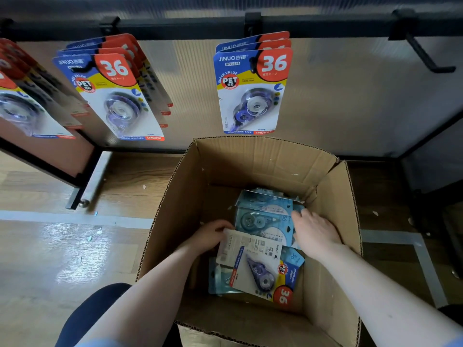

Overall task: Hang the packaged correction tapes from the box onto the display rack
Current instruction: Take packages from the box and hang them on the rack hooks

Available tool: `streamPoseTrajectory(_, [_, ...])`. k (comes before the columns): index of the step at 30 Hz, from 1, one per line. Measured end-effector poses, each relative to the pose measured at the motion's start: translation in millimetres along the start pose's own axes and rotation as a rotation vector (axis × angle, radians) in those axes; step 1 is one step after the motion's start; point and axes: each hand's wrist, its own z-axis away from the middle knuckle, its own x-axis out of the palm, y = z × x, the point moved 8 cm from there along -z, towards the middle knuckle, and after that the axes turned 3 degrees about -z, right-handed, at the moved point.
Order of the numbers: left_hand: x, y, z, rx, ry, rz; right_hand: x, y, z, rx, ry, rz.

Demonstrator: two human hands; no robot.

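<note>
Both hands are inside the open brown cardboard box [333, 196] standing on the wooden floor below the black metal display rack [190, 26].

The left hand [210, 236] grips the upper left corner of a white-and-blue carded correction tape pack with a red "36" badge [260, 269], fingers curled over its edge; the pack lies tilted on top of the pile, not yet lifted clear. The right hand [315, 234] rests palm down, fingers extended, on the pale blue blister packs [263, 219] at the back of the box; it grasps nothing that can be seen.

Stock already hung: a full row of matching packs on the left hook [112, 93], a shorter row of about three on the middle hook [250, 86], and further packs at the far left edge [22, 101]. The bare black hook at the right [423, 56] carries nothing.

Assessment: the task appears partly complete. Several packs remain in the box, some overlapped so the count cannot be established. The middle and right hooks appear to have capacity for them.
</note>
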Motion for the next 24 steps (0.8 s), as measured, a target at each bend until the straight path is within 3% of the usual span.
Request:
streamPoseTrajectory(10, [-14.9, 20.6, 14.6, 0.072, -0.046, -0.034, 33.3, -3.6, 10.4, -0.004, -0.386, 0.099])
streamPoseTrajectory(15, [-34.3, 24.5, 24.4, 0.061, -0.017, -0.091, 56.8, -9.6, 12.7, 0.042, -0.469, 0.107])
streamPoseTrajectory(20, [-33.2, 31.7, 35.3, 0.069, -0.088, -0.151, 106.3, -15.6, 23.8, 0.130, -0.498, 0.005])
streamPoseTrajectory(24, [-32.8, 35.5, 44.9, 0.146, -0.113, -0.349, 122.1, -16.6, 26.9, 0.202, -0.452, -0.065])
